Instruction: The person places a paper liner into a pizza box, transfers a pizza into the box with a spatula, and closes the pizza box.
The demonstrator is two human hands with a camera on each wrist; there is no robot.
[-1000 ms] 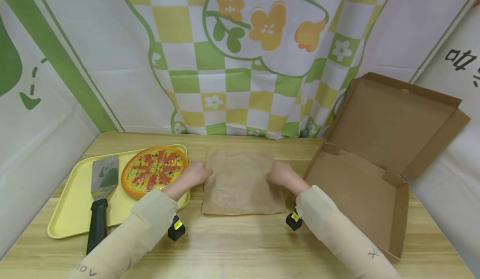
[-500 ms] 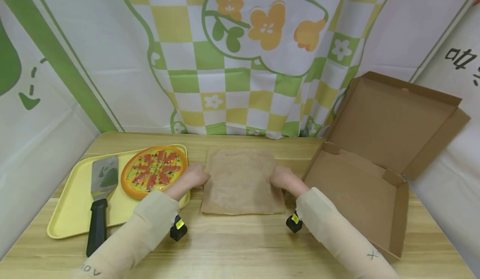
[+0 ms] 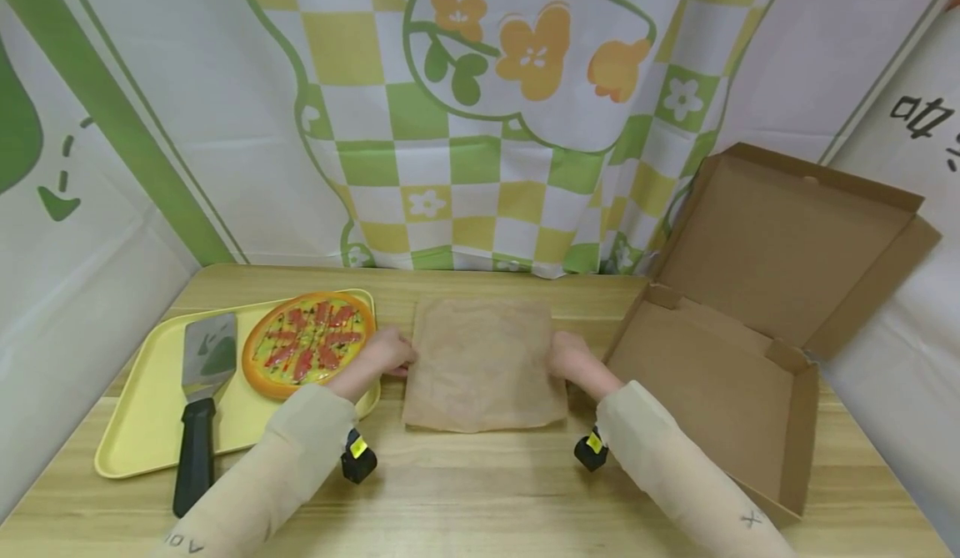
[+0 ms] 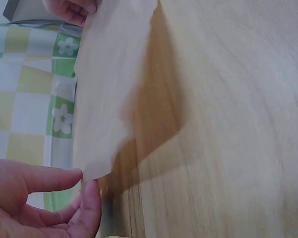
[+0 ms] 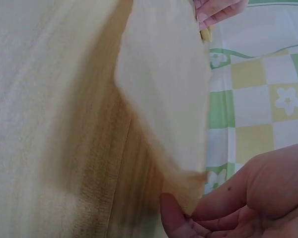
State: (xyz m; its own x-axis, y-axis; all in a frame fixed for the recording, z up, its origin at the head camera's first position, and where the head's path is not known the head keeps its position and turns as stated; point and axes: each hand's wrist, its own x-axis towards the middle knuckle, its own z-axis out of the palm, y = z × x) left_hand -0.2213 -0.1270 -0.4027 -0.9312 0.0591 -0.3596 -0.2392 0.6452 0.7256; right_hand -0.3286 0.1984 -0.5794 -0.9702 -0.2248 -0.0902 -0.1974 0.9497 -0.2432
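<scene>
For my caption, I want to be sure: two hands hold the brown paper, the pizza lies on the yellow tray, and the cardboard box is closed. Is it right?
No: the cardboard box is open, its lid raised, as the head view shows. The rest stands: the left hand and right hand hold the brown paper, and the pizza lies on the yellow tray.

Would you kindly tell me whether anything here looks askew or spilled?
Nothing looks spilled. The spatula stands out: its black handle juts past the near rim of the yellow tray. The brown paper looks faintly wrinkled.
</scene>
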